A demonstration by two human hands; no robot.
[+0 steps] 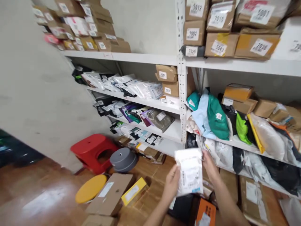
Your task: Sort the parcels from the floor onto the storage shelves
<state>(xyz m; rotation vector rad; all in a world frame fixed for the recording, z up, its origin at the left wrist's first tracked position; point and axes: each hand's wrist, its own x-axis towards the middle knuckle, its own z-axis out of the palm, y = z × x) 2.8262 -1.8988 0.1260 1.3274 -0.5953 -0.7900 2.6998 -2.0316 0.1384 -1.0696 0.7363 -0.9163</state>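
- Both hands are up in front of the shelving with a white mailer pouch (190, 171) between them. The left hand (171, 185) pinches its lower left edge, fingers closed on the plastic. The right hand (210, 165) is closed on the upper right edge, thumb in front.
- The pouch hangs upright, above an orange packet (206, 211) and level with the lowest shelf (237, 145) just behind the right hand.
- Its long axis runs top to bottom, tilted a little. The top edge points towards the shelves, the printed label faces the person, and the bottom edge, with a blue strip, points down.
- I'd say the hold is light, only at two edges. A slick, floppy bag like that could slide out if either hand eased off, and it would land among the cardboard boxes (110, 194) below.
- The shelf behind the right hand is crammed with soft bags (217, 116) leaning outward. A knuckle brushing them could bring a few sliding off.
- The picture is a bit blurred, so I can't read the label.
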